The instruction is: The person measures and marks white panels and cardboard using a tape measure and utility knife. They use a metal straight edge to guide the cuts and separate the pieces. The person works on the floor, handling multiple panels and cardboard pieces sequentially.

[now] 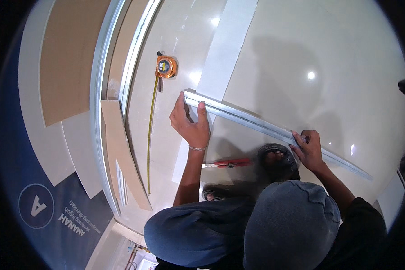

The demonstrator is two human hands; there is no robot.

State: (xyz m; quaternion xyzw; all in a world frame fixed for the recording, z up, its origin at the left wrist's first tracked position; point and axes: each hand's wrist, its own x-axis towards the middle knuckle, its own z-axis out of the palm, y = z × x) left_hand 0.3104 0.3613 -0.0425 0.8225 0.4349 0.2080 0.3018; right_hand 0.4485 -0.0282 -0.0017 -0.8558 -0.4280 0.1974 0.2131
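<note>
A long, thin galvanized metal channel (pixel 249 121) slants across in front of my knees, from upper left to lower right. My left hand (pixel 191 128) grips its left end between thumb and fingers, close to a pale flat strip (pixel 227 49) on the floor. Farther along, my right hand (pixel 309 150) is closed on the channel, which runs on beyond it to the right. An orange tape measure (pixel 166 66) lies beyond my left hand, its yellow blade (pixel 151 135) drawn out toward me. A red-handled cutting tool (pixel 229 163) rests between my hands, near my sandal.
Along the left stand or lie long metal profiles (pixel 99 90) and brown board strips (pixel 126 155). Larger board pieces (pixel 72 58) are behind them, over a dark blue printed panel (pixel 83 247). The glossy tiled floor (pixel 337 58) stretches ahead. My sandalled foot (pixel 276 157) is close to the channel.
</note>
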